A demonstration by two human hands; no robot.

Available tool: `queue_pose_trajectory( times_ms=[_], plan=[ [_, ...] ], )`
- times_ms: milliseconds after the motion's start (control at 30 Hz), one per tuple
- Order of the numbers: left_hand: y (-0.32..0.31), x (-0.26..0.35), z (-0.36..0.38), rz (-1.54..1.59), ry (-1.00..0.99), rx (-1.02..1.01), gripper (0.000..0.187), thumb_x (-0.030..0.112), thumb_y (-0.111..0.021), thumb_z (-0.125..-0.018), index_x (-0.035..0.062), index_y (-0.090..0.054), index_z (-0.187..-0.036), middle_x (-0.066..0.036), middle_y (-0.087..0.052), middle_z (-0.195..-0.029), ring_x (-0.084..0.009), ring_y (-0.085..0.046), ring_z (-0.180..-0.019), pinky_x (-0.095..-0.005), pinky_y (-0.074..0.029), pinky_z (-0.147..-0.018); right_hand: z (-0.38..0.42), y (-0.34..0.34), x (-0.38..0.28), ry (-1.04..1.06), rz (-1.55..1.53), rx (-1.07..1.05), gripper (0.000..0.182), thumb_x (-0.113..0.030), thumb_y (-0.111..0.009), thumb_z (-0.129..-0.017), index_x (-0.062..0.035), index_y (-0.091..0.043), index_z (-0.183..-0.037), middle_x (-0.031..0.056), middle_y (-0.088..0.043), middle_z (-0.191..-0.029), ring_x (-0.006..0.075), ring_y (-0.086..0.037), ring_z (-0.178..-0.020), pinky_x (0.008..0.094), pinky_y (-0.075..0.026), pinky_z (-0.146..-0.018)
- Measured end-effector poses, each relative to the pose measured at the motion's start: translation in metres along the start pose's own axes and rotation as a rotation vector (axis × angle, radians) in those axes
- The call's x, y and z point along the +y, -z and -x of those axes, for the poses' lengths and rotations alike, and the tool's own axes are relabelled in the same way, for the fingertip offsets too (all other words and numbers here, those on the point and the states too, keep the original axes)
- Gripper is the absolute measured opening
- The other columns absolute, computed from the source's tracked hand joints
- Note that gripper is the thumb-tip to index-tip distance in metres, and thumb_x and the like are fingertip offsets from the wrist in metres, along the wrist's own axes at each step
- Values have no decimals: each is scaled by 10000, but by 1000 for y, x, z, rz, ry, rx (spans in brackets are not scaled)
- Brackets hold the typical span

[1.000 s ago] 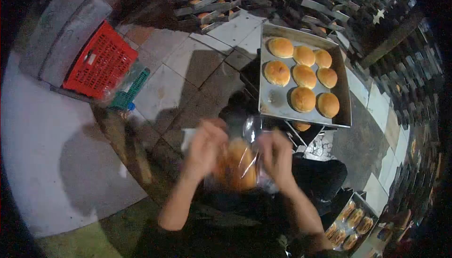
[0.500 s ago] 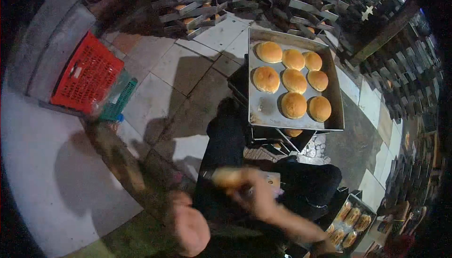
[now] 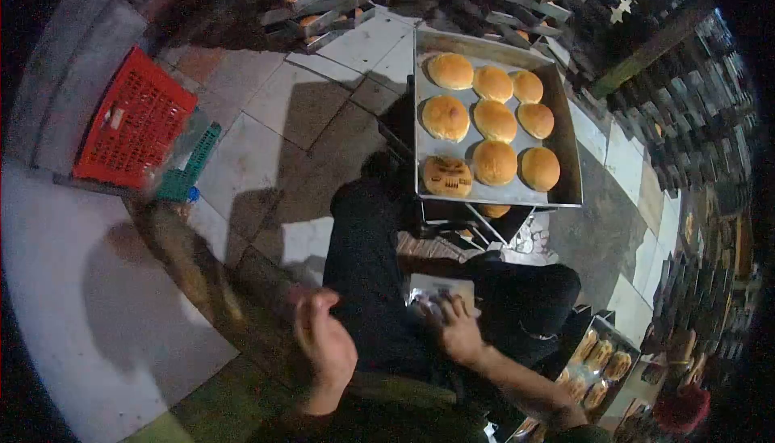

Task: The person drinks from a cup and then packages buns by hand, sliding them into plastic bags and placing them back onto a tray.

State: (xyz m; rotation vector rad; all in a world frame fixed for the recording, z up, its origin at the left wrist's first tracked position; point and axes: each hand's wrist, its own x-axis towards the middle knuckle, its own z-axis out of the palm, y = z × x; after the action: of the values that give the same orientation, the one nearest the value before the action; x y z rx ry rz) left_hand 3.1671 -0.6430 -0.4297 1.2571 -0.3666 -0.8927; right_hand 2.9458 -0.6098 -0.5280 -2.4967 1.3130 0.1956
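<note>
My left hand (image 3: 324, 346) is raised over my left side, fingers loosely bent and apart, with nothing visible in it. My right hand (image 3: 460, 330) is low over my lap, its fingers bent onto a clear, shiny plastic bag (image 3: 432, 293) on a pale flat stack. The fingertips are partly blurred. Beyond my knees, a metal baking tray (image 3: 571, 152) carries several golden round buns (image 3: 495, 122). At its near left corner sits a bun in a clear printed wrapper (image 3: 448, 177), with dark lettering across it.
A second tray of wrapped, dark-printed buns (image 3: 597, 354) stands low at the right. A red plastic basket (image 3: 137, 120) and a green one (image 3: 192, 164) are at the left. Dark stacked metal trays (image 3: 686, 96) line the back and right. More trays are under the bun tray.
The blurred bun in my right hand has left it, and a wrapped bun now occupies the tray's bare near left corner. My right hand is on the plastic; my left hand has turned, fingers up.
</note>
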Motion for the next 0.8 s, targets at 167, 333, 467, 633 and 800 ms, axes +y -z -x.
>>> queue_pose_trajectory(
  times_ms=[167,333,467,633,800],
  plan=[
    [-23,-27,13,-168,168,-336,181,202,-515,-870,24,-529,-900,-67,-548,-863,-154,-513,-845,-313,-403,-786,22,-17,-22,-178,-119,162,504,-147,-589,-714,-30,-439,-1180,196,-385,-1185,393,-392,-1057,493,-346,-881],
    [-41,-73,9,-462,-114,-1147,304,146,-630,-780,-15,-520,-1014,-80,-574,-904,-174,-523,-916,-314,-416,-822,12,26,28,-403,-968,118,189,-82,-643,-756,10,-550,-893,91,-580,-812,152,-561,-724,291,-461,-642],
    [-38,-54,4,-417,593,-1253,327,96,-674,-724,-7,-545,-1006,-70,-589,-927,-199,-567,-880,-322,-444,-809,21,161,36,-327,-1224,266,80,-58,-587,-800,-14,-590,-867,47,-599,-814,109,-547,-793,237,-439,-697],
    [-42,-57,-13,191,849,-864,179,71,-609,-770,29,-567,-939,-62,-605,-886,-183,-589,-781,-301,-479,-651,-13,146,78,-358,-1394,413,170,-149,-514,-868,6,-583,-868,42,-610,-825,106,-548,-759,224,-431,-676],
    [-51,-67,-34,-837,187,-679,200,161,-681,-749,5,-581,-672,-55,-564,-578,-95,-513,-516,-248,-402,-451,-50,135,89,-569,-685,237,203,-196,-571,-833,-1,-592,-781,96,-591,-655,131,-512,-586,280,-420,-565]
  ],
)
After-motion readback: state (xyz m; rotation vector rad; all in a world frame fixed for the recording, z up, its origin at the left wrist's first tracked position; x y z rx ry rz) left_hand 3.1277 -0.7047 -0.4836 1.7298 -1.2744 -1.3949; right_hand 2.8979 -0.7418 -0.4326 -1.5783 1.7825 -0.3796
